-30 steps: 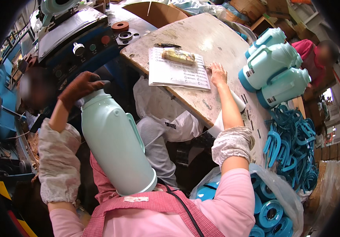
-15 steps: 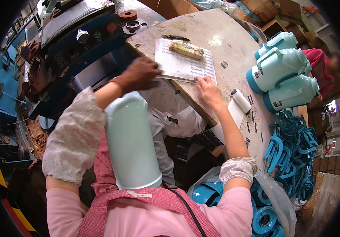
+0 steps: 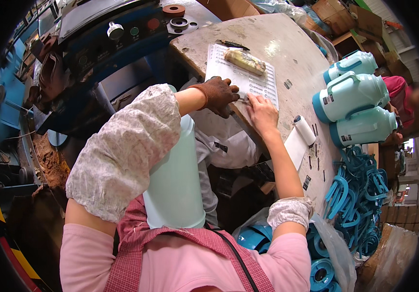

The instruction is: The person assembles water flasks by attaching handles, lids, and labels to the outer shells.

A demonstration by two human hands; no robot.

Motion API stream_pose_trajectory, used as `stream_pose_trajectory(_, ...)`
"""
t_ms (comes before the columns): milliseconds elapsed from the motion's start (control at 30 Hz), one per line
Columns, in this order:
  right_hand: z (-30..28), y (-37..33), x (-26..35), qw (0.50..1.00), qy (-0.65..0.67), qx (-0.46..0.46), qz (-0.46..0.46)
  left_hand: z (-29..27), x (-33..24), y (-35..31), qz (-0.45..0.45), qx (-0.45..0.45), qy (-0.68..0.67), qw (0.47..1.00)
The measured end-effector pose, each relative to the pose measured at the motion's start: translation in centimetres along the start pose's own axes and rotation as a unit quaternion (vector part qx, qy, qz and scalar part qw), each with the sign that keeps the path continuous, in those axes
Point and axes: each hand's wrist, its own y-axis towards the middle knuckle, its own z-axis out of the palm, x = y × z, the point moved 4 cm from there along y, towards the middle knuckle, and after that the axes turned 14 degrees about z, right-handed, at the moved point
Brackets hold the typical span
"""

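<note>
A pale green cylindrical shell (image 3: pixel 176 180) stands between my forearms, in front of the checked apron. My left hand (image 3: pixel 219 96), in a brown glove, is over the table's near edge beside a white sheet of printed labels (image 3: pixel 257 89). Its fingers are bent and apart, with nothing visible in them. My bare right hand (image 3: pixel 264 116) has its fingertips pinched at the sheet's near edge, close to the gloved fingers. Whether a loose label is between them is too small to tell. A wrapped, yellowish bar (image 3: pixel 245 62) lies on the sheet.
A dark pen (image 3: pixel 232 45) lies behind the sheet. A white roll (image 3: pixel 304 130) rests to the right on the worn table (image 3: pixel 292 51). Pale green jugs (image 3: pixel 355 97) stand farther right, above piled blue handles (image 3: pixel 353 194). A machine (image 3: pixel 122 44) borders the left. Another person (image 3: pixel 398 95) is beyond the jugs.
My left hand has moved right, from the sheet's left corner toward my right hand, its forearm now crossing over the shell. The right hand stays at the sheet's edge. The whole view has shifted slightly.
</note>
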Motion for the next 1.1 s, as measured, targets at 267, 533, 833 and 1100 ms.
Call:
stream_pose_trajectory(267,1.1,-0.1,-0.2,0.997,-0.007,-0.024,0.069,-0.1,-0.1,0.3,-0.003,0.024,-0.005,1.000)
stream_pose_trajectory(533,-0.7,-0.2,0.8,0.993,-0.090,-0.074,0.030,-7.5,-0.9,-9.7,0.015,-0.218,-0.098,0.971)
stream_pose_trajectory(833,-11.0,-12.4,15.3,0.928,0.349,-0.042,-0.125,-1.4,-12.5,-26.2,-0.148,-0.266,-0.148,0.941)
stream_pose_trajectory(1100,-11.0,-14.8,19.3,0.923,0.377,-0.022,-0.074,-0.1,-12.1,-27.0,-0.128,-0.315,-0.137,0.930)
